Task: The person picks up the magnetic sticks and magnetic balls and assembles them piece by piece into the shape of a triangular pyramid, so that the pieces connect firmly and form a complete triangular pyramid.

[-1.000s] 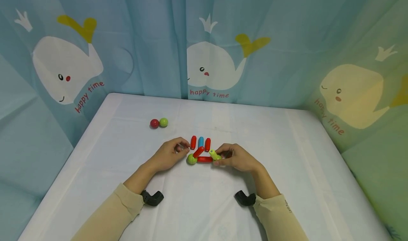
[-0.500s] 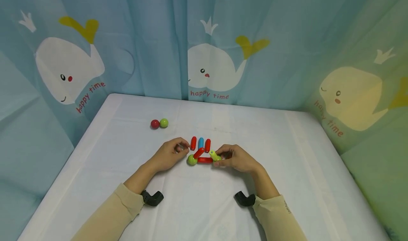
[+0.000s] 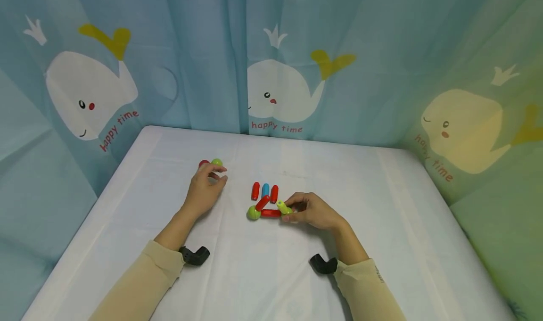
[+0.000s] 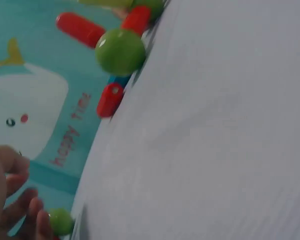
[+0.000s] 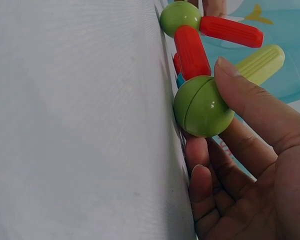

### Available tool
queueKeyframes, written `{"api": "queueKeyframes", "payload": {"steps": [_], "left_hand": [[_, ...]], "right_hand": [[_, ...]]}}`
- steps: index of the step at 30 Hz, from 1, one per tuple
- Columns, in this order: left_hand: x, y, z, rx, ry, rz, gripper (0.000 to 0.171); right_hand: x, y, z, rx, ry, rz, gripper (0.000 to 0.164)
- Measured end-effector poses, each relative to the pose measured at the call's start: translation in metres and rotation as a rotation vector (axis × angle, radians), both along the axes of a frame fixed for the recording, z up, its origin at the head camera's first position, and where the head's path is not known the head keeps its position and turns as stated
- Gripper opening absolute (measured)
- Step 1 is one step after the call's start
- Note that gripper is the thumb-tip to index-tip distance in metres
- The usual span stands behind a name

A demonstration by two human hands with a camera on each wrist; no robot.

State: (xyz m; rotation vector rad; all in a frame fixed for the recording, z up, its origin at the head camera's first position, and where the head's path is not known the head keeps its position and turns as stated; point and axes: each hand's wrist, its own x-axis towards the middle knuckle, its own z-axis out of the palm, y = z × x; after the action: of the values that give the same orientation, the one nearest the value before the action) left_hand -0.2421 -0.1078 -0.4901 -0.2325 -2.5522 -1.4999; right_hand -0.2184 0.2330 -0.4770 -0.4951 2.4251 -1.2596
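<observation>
My right hand (image 3: 313,210) pinches a green ball (image 5: 202,107) between thumb and fingers. A yellow-green rod (image 5: 262,65) sticks up from that ball, and a red rod (image 3: 270,213) joins it to a second green ball (image 3: 253,212). Another red rod (image 3: 262,202) rises at a slant from this second ball. Farther left, my left hand (image 3: 202,191) has its fingers loosely bent with a gap to the thumb. Its fingertips are just in front of a loose red ball (image 3: 204,162) and a loose green ball (image 3: 217,162), partly covering the red one.
Behind the joined pieces lie a red rod (image 3: 255,191), a blue rod (image 3: 265,190) and another red rod (image 3: 275,194), side by side. A white cloth covers the table (image 3: 254,274). Blue curtains (image 3: 203,76) with whale prints stand around its far edges.
My left hand has left the side of the joined pieces and moved left and away from me, to the two loose balls. The right hand keeps its hold on the green ball.
</observation>
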Motion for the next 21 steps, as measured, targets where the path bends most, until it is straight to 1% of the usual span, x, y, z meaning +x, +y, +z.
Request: {"api": "queueKeyframes", "payload": {"steps": [3,5,7,9,12,15,21], "left_hand": [[-0.005,-0.012,0.000,-0.034,0.049,0.106,0.029],[-0.008,-0.019,-0.002,-0.058,0.065,0.144,0.035],[-0.010,-0.024,-0.006,-0.105,0.069,0.141,0.041],[-0.011,-0.028,-0.009,-0.153,0.056,0.113,0.047],[-0.012,-0.031,-0.013,-0.209,0.032,0.076,0.049],[-0.012,-0.032,-0.014,-0.221,0.021,0.080,0.048],[-0.012,-0.033,-0.015,-0.188,0.049,0.136,0.041]], "right_hand": [[0.000,0.000,0.000,-0.014,-0.002,0.002,0.030],[-0.001,-0.001,0.000,-0.024,-0.004,0.007,0.030],[-0.001,0.000,0.000,-0.032,-0.010,0.007,0.029],[0.000,0.000,-0.001,-0.034,-0.015,0.005,0.029],[0.000,0.001,-0.001,-0.038,-0.021,0.002,0.029],[0.000,0.001,-0.001,-0.037,-0.021,0.001,0.030],[0.000,-0.001,0.000,-0.041,-0.031,0.003,0.030]]}}
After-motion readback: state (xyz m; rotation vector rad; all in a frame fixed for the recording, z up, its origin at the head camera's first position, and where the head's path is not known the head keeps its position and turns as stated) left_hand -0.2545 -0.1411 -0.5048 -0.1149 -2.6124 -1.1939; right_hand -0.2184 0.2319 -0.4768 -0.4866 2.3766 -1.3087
